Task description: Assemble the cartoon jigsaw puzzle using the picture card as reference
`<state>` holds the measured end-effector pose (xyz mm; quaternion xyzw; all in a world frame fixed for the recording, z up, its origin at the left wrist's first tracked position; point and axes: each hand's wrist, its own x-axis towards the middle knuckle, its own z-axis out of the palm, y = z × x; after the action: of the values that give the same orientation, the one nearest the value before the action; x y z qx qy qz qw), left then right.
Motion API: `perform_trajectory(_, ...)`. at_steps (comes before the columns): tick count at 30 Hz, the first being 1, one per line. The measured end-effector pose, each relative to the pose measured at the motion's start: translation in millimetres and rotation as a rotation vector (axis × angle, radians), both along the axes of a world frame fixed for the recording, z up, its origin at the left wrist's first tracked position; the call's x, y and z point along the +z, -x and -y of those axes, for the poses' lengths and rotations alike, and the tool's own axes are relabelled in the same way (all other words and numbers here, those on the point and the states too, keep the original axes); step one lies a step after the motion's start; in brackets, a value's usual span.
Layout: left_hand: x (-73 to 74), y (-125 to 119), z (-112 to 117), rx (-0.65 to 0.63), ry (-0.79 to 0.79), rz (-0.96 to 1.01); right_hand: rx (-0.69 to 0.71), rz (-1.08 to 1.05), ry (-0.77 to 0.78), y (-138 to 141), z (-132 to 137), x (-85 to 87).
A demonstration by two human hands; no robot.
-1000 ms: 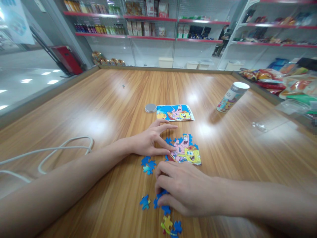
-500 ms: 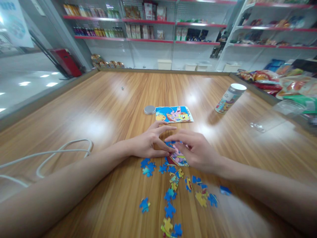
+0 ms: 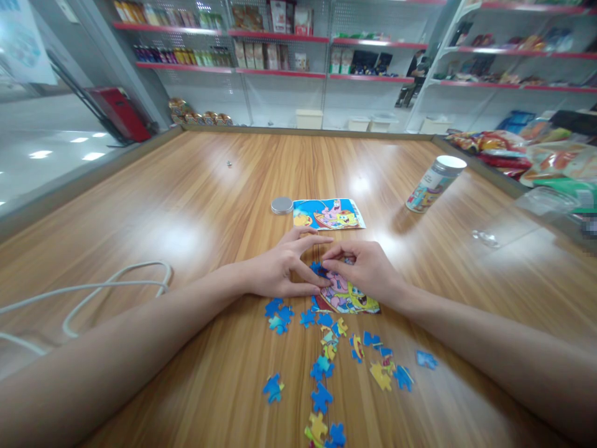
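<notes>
The partly joined jigsaw puzzle (image 3: 357, 300), with pink and yellow cartoon figures, lies in front of me. My left hand (image 3: 284, 264) is spread out at its left side, fingertips touching the left edge. Over the upper part, my right hand (image 3: 366, 267) has thumb and forefinger pinched together on a small dark blue puzzle piece (image 3: 321, 270), partly hidden by the fingers. Loose puzzle pieces (image 3: 321, 397), mostly blue and yellow, are scattered below. Just beyond my hands is the picture card (image 3: 333, 214) showing a similar scene.
A round metal lid (image 3: 282, 205) touches the card's left side. To the right stands a printed cylindrical canister (image 3: 433, 185). A white cable (image 3: 116, 283) loops at the left. Bagged goods (image 3: 504, 152) lie past the right edge, and stocked shelves (image 3: 280, 73) line the back.
My right hand has shifted slightly up and right, its fingers now pinched near the puzzle's upper edge, uncovering the yellow figure. My left hand stays in place.
</notes>
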<state>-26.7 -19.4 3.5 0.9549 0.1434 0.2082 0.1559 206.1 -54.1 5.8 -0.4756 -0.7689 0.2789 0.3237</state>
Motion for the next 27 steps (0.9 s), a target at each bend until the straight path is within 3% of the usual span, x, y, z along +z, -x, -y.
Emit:
perform_trajectory(19,1.1,-2.2,0.8,-0.005,0.018,0.018,0.055,0.164,-0.207,-0.2,-3.2,-5.6)
perform_trajectory(27,-0.6,-0.5,0.4,0.006,0.008,-0.013,-0.025,0.085,-0.315,-9.4,-8.9,-8.9)
